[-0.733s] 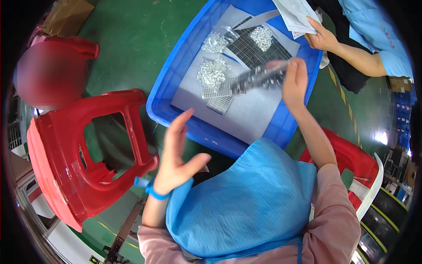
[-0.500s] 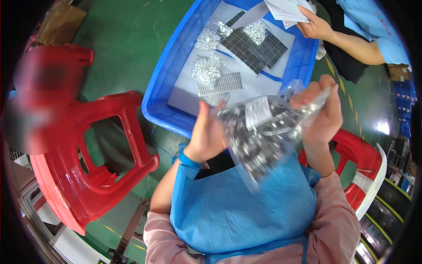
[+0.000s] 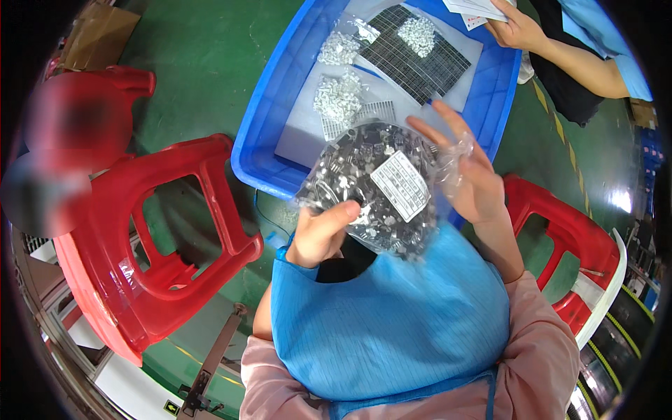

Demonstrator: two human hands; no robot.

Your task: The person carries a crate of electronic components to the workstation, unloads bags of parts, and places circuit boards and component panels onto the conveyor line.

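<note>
A clear plastic bag of small black and metallic parts (image 3: 350,164) with a white printed label (image 3: 400,185) is held up over my lap, in front of the blue bin. My left hand (image 3: 318,234) grips its lower left side, the thumb on top and the other fingers hidden beneath. At the right, by the bag's crumpled clear end, my right hand (image 3: 479,183) has its fingers stretched out and apart. That end lies against or just before the palm; I cannot tell which.
Inside the blue bin (image 3: 262,122) lie bags of small white parts (image 3: 339,96), dark gridded sheets (image 3: 392,52) and white lining. Red plastic stools (image 3: 112,259) stand at the left and right. A co-worker's hand (image 3: 518,29) holds papers (image 3: 476,8) at the bin's far right.
The bag has turned so its label faces up. My left hand has taken hold of its side, while my right hand has come off its gathered end and spread its fingers.
</note>
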